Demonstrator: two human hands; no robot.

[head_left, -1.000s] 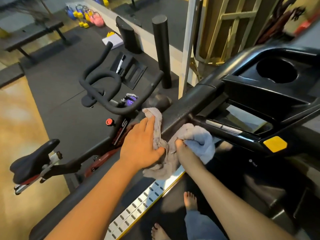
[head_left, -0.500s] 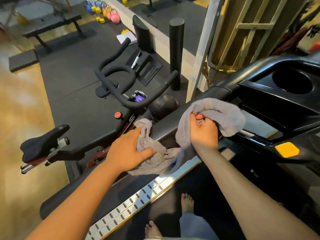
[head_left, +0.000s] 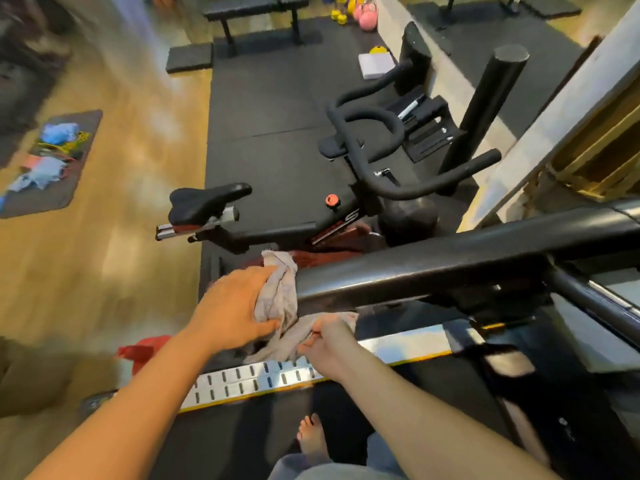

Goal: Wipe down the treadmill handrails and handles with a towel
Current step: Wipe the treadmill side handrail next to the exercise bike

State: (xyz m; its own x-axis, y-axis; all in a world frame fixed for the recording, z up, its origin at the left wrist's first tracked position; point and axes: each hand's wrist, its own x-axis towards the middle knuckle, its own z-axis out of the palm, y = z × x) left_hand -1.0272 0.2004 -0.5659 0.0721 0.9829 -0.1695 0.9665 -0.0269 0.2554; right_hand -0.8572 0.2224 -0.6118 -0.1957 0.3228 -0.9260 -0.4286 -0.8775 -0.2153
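Note:
A grey towel (head_left: 280,299) is wrapped around the near end of the black treadmill handrail (head_left: 433,268), which runs from the centre out to the right edge. My left hand (head_left: 235,310) presses the towel against the end of the rail from the left. Below the rail, my right hand (head_left: 325,344) pinches the towel's hanging lower part. The rail's tip is hidden under the cloth.
A black spin bike (head_left: 311,216) stands just beyond the rail on a black floor mat. A silver slotted side rail (head_left: 263,375) edges the treadmill deck, where my bare foot (head_left: 311,438) stands. A red object (head_left: 145,351) lies left of the deck. Kettlebells (head_left: 363,15) and a bench sit far back.
The view swung left. Both hands slid the towel down the handrail to its near end. My right hand dropped from the top of the rail to below it.

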